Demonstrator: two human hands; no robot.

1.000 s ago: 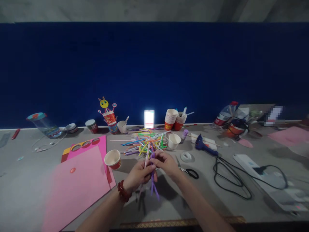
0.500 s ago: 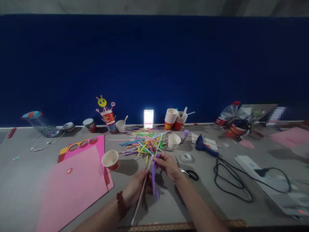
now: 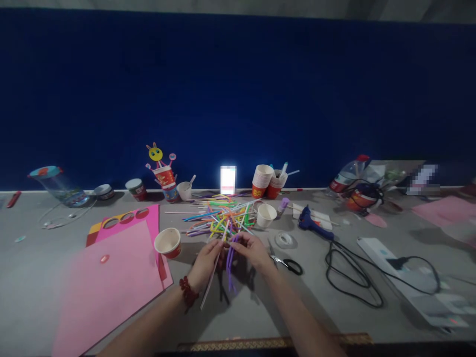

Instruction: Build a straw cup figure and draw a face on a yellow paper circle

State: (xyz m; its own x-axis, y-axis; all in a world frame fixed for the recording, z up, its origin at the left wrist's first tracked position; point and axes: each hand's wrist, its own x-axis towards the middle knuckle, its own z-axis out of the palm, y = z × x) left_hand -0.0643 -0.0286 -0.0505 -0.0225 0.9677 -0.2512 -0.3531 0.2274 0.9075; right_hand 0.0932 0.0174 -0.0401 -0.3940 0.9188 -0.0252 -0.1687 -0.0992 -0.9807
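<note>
In the head view, while the straw pile [image 3: 223, 215] is spreading across the table [image 3: 267, 312], 2 hands are meeting just on its near side. The left hand [image 3: 206, 263] is pinching 1 pale straw [image 3: 210, 287], its grip clamped around the upper part. The right hand [image 3: 256, 252] is pinching a few purple straws [image 3: 229, 267] near their tops; their lower ends are hanging free. Whether the fingertips are touching, I cannot tell.

Left of the pile and nearer, a paper cup [image 3: 174, 250] is standing upright; right of it and nearer, scissors [image 3: 293, 267] are lying beside the right forearm.

The purple straws are probably risking a slip, since only a small pinch is holding them. The pale straw's top is reaching toward the pile, so a careless lift could be snagging loose straws. A sideways elbow swing could be nudging the scissors.
</note>
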